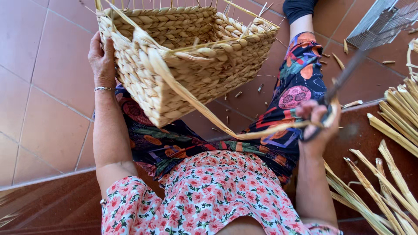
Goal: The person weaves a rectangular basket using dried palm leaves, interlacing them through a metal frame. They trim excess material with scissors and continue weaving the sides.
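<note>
- While my left hand (102, 56) grips the woven basket (183, 52) by its rim above my lap, it seems light but stiff;
- my right hand (318, 126) clenches the pliant straw strand (209, 115) and a thin tool (344, 76); best held near the weave.

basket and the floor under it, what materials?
Basket: looks like braided dried plant fibre, straw or rush; pale tan, matte, thick twisted plaits, loose strand pulled by the right hand. Left hand steadies it. Floor: likely terracotta-coloured ceramic tile; grout lines, slight sheen.

Basket (187, 56) was coarse braided straw, matt and rough, loose strand (226, 126) dry and flat, floor (48, 87) smooth terracotta tile, bracelet (103, 88) shiny metal.
</note>
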